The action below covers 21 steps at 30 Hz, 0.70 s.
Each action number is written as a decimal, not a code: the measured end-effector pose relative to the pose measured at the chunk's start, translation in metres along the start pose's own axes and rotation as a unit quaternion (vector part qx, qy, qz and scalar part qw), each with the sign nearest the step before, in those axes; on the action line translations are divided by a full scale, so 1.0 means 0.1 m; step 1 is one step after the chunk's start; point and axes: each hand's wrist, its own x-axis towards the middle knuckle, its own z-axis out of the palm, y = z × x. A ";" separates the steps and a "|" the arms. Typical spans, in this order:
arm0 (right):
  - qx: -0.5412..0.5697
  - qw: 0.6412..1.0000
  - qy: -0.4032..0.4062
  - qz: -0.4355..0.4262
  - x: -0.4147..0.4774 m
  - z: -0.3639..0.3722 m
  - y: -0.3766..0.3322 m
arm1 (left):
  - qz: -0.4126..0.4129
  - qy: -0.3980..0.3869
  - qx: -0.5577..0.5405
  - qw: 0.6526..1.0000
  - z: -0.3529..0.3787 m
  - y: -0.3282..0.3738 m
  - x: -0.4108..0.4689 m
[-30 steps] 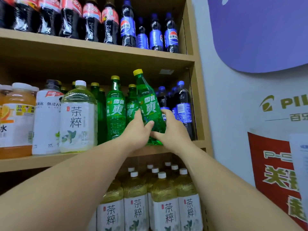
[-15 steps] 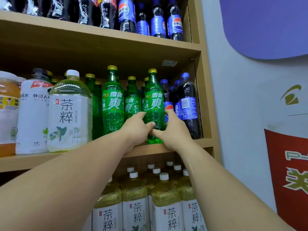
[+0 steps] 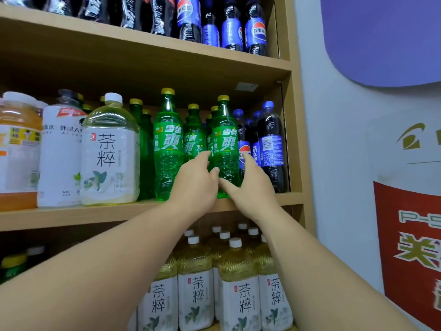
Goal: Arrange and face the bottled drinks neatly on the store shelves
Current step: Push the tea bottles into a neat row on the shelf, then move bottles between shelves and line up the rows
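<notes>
- Now both bare arms reach up to the middle shelf [image 3: 71,216] of a wooden store unit.
- Left grip [image 3: 195,185]: thumb on the front of a green Sprite bottle [image 3: 225,149], fingers running round its left side. It is grasping the bottle low on the body.
- Right grip [image 3: 250,187]: thumb across the bottle's lower front, fingers up along its right side. It is grasping the same bottle, and the two thumbs nearly meet.
- Sprite bottle stands upright at the near edge of the middle shelf, yellow cap on, label facing out.
- Just left of it: a second front Sprite bottle [image 3: 168,144], upright, label out. A rear Sprite bottle [image 3: 194,137] shows in the gap between the two, farther back.
- Just right of it: Pepsi bottles [image 3: 272,149] by the unit's right wall. The front one shows its barcode side.
- Left along the same shelf: a large tea bottle [image 3: 111,151], a white bottle [image 3: 60,151] and an orange juice bottle [image 3: 19,151], all at the near edge.
- Top shelf: a Pepsi row [image 3: 255,32] at the right end, with dark cola bottles [image 3: 157,15] to its left, blurred.
- Lower shelf: white-capped tea bottles [image 3: 238,295] in rows, labels out.
- Wall to the right: a red poster [image 3: 410,235] low, a purple panel [image 3: 381,32] high.
</notes>
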 end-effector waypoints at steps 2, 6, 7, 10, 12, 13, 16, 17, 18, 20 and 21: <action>0.036 0.998 0.055 -0.015 -0.22 -0.01 -0.01 | 0.054 0.026 -0.034 0.998 -0.18 -0.05 -0.36; 0.079 0.984 0.135 -0.084 -0.79 0.14 -0.13 | 0.148 0.062 -0.041 0.986 -0.60 -0.39 -1.17; 0.098 0.982 0.133 -0.091 -0.94 0.21 -0.21 | 0.151 0.059 -0.036 0.986 -0.67 -0.51 -1.34; 0.158 0.976 0.096 -0.112 -1.35 0.51 -0.54 | 0.122 0.041 0.000 0.992 -0.88 -0.82 -1.74; 0.188 0.974 0.050 -0.115 -1.56 0.75 -0.75 | 0.090 0.044 0.019 0.995 -1.04 -1.05 -1.93; 0.201 0.973 0.021 -0.112 -1.65 0.88 -0.85 | 0.067 0.050 0.029 0.996 -1.13 -1.19 -2.00; 0.207 0.970 -0.057 -0.111 -1.84 1.28 -1.12 | -0.008 0.047 0.091 0.995 -1.45 -1.63 -2.15; 0.202 0.970 -0.080 -0.109 -1.89 1.43 -1.19 | -0.031 0.044 0.117 0.992 -1.56 -1.77 -2.19; 0.199 0.969 -0.102 -0.103 -1.93 1.57 -1.26 | -0.054 0.043 0.138 0.988 -1.65 -1.91 -2.23; 0.205 0.965 -0.143 -0.082 -2.02 1.84 -1.39 | -0.094 0.042 0.158 0.982 -1.81 -2.15 -2.32; 0.210 0.962 -0.162 -0.066 -2.06 1.97 -1.46 | -0.109 0.036 0.160 0.980 -1.87 -2.24 -2.36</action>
